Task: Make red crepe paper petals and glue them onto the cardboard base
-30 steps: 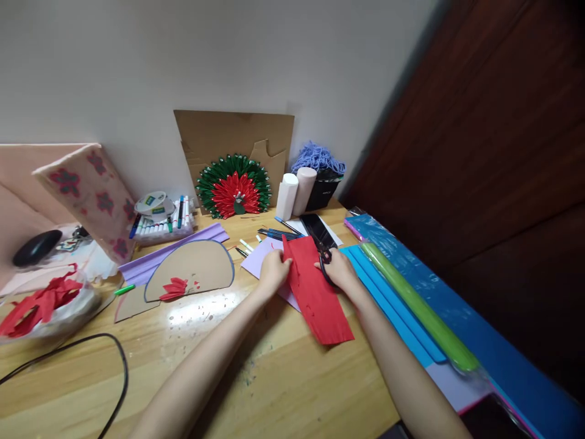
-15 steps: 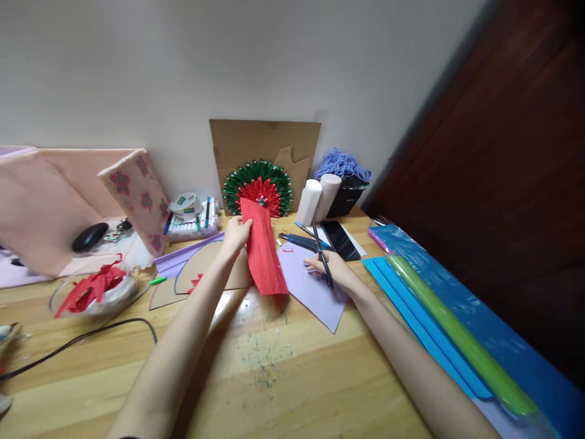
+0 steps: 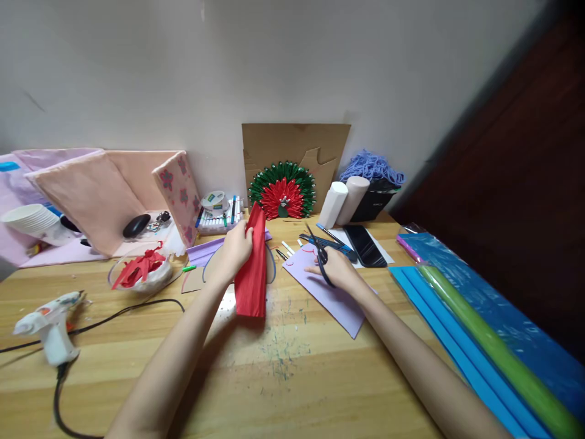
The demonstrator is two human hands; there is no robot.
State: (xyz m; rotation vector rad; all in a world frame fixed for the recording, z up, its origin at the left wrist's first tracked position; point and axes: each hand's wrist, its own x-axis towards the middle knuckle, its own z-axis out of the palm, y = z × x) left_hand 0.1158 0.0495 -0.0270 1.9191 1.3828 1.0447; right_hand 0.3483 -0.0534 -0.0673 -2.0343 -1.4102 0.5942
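Observation:
My left hand [image 3: 238,245] is closed on a strip of red crepe paper [image 3: 253,274], which hangs upright over the table. Scissors [image 3: 322,259] are gripped in my right hand [image 3: 337,268], their blades pointing up and away from me. Under that hand lies a lilac sheet [image 3: 320,292] with red marks near its far corner. Behind the red paper, a cardboard piece with a blue-drawn curve [image 3: 270,266] is partly hidden. A green and red fan-shaped paper craft [image 3: 283,192] leans against a cardboard panel [image 3: 299,139] by the wall.
A glue gun [image 3: 52,326] and its cord lie at the left. Beyond it stands a clear bowl [image 3: 164,277] of red scraps. A phone [image 3: 364,246], two pale bottles [image 3: 333,205] and wrapped rolls [image 3: 475,329] occupy the right. Markers [image 3: 222,221] sit at the back.
The camera view has swung left, bringing the glue gun and paper cups into sight. The red paper has turned narrower to the camera in my left hand. My right hand still holds the scissors.

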